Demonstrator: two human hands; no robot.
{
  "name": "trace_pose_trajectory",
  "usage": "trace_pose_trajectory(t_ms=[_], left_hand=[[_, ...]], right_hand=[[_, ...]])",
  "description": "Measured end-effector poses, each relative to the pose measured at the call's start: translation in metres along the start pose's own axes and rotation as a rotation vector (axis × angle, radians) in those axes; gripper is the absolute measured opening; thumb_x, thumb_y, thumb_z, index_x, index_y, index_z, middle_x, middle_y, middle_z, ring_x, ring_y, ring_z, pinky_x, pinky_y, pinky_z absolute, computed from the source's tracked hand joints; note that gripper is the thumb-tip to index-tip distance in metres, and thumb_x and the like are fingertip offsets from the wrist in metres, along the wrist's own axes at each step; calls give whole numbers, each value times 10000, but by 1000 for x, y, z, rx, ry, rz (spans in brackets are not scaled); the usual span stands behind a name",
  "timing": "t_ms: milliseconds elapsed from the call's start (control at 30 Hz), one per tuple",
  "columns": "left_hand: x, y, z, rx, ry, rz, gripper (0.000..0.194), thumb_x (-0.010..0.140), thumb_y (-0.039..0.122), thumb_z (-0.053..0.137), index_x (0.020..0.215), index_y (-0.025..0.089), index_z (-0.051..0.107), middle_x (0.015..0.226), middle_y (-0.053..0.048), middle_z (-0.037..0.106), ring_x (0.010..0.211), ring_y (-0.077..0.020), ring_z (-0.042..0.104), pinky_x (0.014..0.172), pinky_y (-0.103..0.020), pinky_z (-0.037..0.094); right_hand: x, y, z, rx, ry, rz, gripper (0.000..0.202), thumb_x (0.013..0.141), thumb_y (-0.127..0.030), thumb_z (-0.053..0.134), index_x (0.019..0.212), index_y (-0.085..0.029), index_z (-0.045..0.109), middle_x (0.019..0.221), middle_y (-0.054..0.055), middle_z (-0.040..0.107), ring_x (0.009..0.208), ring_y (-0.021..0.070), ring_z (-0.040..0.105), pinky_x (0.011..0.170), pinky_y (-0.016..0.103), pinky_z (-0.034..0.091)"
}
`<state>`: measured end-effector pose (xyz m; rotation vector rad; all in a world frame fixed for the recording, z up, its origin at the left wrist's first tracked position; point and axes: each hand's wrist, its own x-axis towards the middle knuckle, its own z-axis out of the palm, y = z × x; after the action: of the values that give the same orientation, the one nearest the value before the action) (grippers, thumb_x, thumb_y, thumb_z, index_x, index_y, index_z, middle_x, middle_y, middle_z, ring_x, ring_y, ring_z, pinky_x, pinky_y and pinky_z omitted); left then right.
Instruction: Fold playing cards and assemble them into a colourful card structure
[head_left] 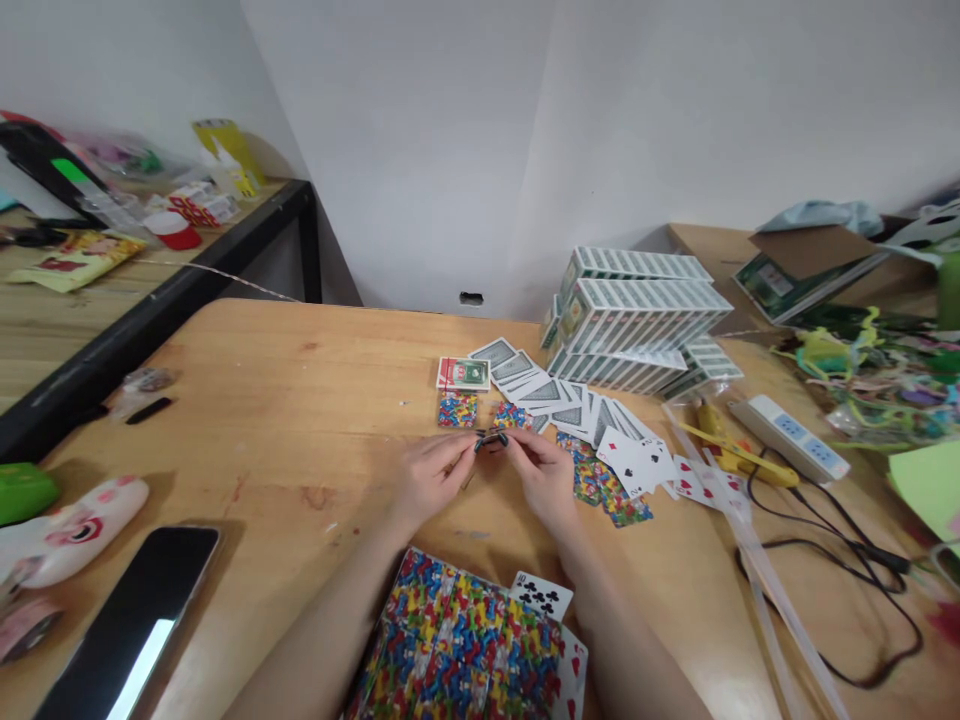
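My left hand (435, 478) and my right hand (546, 480) meet above the middle of the table, fingertips pinched around a small thin thing (492, 438). It shows nearly edge-on and is mostly hidden by the fingers, so I cannot tell its kind. Just beyond the hands lie a small multicoloured patterned piece (457, 410) and a red-and-green playing card box (465, 374). Nearest my body, between the forearms, is a large multicoloured patterned panel (457, 640). A ten of clubs (541, 596) and a heart card (571, 672) stick out from its right side.
Spread playing cards (551, 392) and more patterned pieces (626, 503) lie right of the hands. Behind them stand stacked card boxes (637, 315). A yellow glue gun (739, 450), a power strip (795, 438) and black cables (847, 550) occupy the right. A phone (135, 610) lies left.
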<state>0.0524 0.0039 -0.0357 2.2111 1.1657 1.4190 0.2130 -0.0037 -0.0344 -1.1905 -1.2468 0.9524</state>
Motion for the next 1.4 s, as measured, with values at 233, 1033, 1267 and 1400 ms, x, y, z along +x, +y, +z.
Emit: trace_pose_trajectory(t_ms=[233,1033,1267,1400], left_hand=[[1,-2,-1,1,-7,14,217,746,105,532,917,188,637,891,-54,687,816,-147,642,774,-270,524],[-3,4,-4,45,-119,13,273,760,121,509,1010,194,590,898,-37,684,773,-124,643,746,-239,512],[-8,0,-8,115,-233,-22,339,766,128,445,1088,189,530,905,-48,670,759,-131,629,732,-259,508],[-10,-2,-7,77,-248,-77,353,775,128,423,1113,187,505,999,-63,639,861,-142,605,789,-276,487]], right_hand=[[-3,-1,-4,-139,-44,-118,207,768,-190,502,898,-219,661,827,39,672,748,173,627,727,313,495],[-7,-4,-3,-398,-36,-345,101,773,-191,537,827,-218,619,831,29,674,772,152,628,723,280,493],[-10,-2,-4,-442,-39,-354,192,789,-171,484,930,-221,604,898,37,667,831,151,622,766,282,485],[-11,0,-4,-408,-32,-319,218,786,-179,473,950,-230,607,912,36,665,849,161,617,780,303,482]])
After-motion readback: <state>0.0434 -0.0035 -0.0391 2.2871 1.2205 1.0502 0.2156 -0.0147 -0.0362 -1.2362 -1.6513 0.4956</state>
